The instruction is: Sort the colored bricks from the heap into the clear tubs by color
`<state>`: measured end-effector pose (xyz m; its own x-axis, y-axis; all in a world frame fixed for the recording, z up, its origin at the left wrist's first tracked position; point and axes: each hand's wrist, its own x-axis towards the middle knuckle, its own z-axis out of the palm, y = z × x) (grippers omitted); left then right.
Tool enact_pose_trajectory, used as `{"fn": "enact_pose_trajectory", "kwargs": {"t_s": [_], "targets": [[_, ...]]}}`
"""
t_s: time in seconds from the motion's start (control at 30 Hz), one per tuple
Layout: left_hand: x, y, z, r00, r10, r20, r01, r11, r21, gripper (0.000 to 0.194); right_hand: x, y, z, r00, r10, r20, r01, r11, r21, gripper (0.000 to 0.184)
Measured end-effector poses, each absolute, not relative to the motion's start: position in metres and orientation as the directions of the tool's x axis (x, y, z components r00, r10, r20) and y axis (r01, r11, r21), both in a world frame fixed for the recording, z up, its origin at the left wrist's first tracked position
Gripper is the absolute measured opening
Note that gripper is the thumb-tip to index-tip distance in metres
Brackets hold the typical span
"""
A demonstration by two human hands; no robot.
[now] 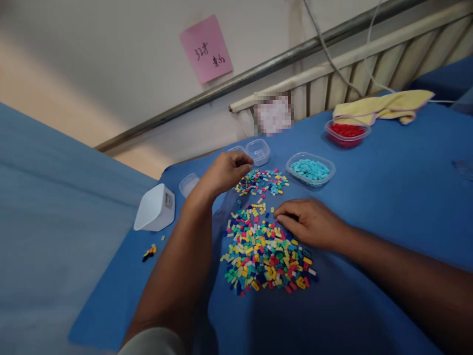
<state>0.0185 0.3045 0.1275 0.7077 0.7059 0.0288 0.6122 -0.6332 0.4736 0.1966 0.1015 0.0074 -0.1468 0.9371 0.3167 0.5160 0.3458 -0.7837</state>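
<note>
A large heap of small coloured plastic pieces [258, 251] lies on the blue tabletop, in yellow, green, red, white and dark blue. Behind it spreads a smaller heap of similar pieces [264, 182]. My left hand [227, 172] hovers over the left side of the smaller heap, close to a clear square tub [258, 152]; its fingers are curled together. At the right edge of the big heap, my right hand [310, 222] has thumb and forefinger pinched close to the pieces. Whatever either hand holds, if anything, is too small or hidden.
A tub of light-blue pieces [310, 170] stands behind my right hand, with a tub of red pieces [346, 133] and a yellow cloth [384, 107] farther back. On the left are a white container [155, 207], a clear tub [188, 185] and several loose orange and black pieces [150, 253].
</note>
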Motion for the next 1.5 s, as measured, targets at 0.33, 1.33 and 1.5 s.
{"fn": "enact_pose_trajectory", "kwargs": {"t_s": [0.33, 1.33, 1.5], "targets": [[-0.046, 0.308, 0.094, 0.569, 0.812, -0.127, 0.820, -0.549, 0.163, 0.032, 0.197, 0.098, 0.006, -0.134, 0.950, 0.283, 0.566, 0.308, -0.765, 0.021], [-0.042, 0.291, 0.098, 0.730, 0.607, -0.315, 0.684, -0.640, 0.351, 0.019, 0.197, 0.100, 0.009, -0.138, 0.947, 0.290, 0.555, 0.316, -0.769, 0.019], [-0.002, 0.276, 0.108, 0.800, 0.568, -0.196, 0.591, -0.684, 0.429, 0.020, 0.196, 0.103, 0.013, -0.128, 0.943, 0.306, 0.554, 0.324, -0.767, 0.018]]}}
